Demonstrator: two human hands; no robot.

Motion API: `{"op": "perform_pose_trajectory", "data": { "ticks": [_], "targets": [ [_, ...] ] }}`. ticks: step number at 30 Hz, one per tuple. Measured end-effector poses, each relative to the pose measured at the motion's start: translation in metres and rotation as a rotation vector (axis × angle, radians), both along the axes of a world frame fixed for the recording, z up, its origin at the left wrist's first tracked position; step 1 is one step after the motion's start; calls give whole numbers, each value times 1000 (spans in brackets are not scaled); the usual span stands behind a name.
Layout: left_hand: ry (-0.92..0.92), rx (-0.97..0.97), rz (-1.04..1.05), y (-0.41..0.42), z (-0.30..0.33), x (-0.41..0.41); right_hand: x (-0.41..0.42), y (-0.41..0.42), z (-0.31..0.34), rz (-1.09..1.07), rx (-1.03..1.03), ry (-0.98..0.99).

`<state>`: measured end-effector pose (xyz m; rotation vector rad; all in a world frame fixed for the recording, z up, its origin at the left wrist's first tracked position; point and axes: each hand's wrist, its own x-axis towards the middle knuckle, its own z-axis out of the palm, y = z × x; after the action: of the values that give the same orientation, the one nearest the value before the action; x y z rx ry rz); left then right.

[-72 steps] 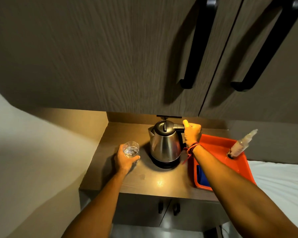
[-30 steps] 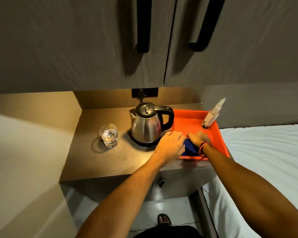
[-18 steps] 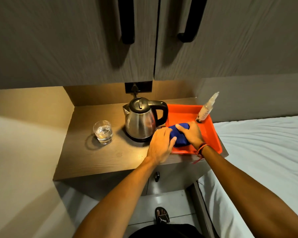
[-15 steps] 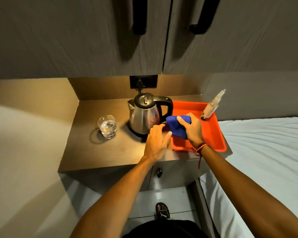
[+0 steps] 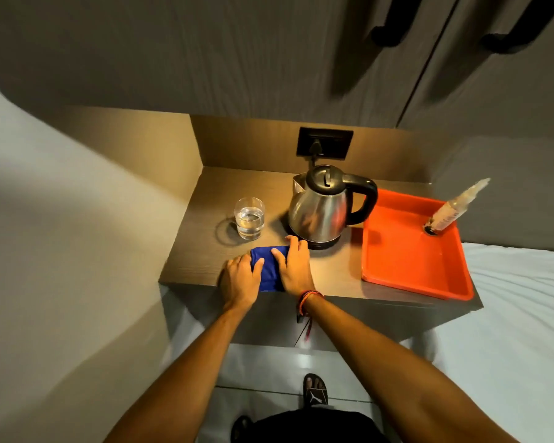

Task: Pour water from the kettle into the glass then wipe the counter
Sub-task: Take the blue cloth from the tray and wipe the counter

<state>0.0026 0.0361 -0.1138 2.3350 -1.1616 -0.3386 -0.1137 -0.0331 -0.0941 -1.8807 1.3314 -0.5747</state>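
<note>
A folded blue cloth (image 5: pixel 268 266) lies flat on the wooden counter (image 5: pixel 205 247) near its front edge. My left hand (image 5: pixel 240 279) rests on the cloth's left side and my right hand (image 5: pixel 295 266) presses on its right side, fingers spread. Behind the cloth stands a clear glass (image 5: pixel 249 218) partly filled with water. To its right the steel kettle (image 5: pixel 322 207) with a black lid and handle sits upright on its base, just beyond my right fingertips.
An orange tray (image 5: pixel 406 260) occupies the counter's right end, with a spray bottle (image 5: pixel 454 206) leaning in its far corner. A wall socket (image 5: pixel 324 143) sits behind the kettle. Cabinet doors hang overhead. A white bed (image 5: pixel 518 314) borders the right side.
My right hand lifted the blue cloth out of the orange tray and carried it left onto the counter in front of the kettle. Both hands now lie on it.
</note>
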Motion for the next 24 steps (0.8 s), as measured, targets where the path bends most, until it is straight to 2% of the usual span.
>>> {"op": "perform_pose_trajectory", "data": {
  "ticks": [3, 6, 10, 13, 17, 21, 24],
  "targets": [
    [-44, 42, -6, -9, 9, 15, 2, 10, -5, 1, -210, 195],
    [37, -92, 79, -22, 24, 36, -1, 20, -13, 149, -462, 306],
    [260, -135, 98, -43, 40, 54, -10, 30, -36, 376, -388, 503],
    [372, -162, 66, -62, 42, 54, -12, 26, -43, 402, -366, 539],
    [398, -225, 89, -78, 39, 55, -4, 17, -44, 402, -349, 564],
    [348, -230, 107, -82, 38, 60, 9, -2, -40, 408, -300, 564],
    [358, -321, 187, -75, 35, 67, 23, -22, -34, 426, -270, 569]
  ]
}}
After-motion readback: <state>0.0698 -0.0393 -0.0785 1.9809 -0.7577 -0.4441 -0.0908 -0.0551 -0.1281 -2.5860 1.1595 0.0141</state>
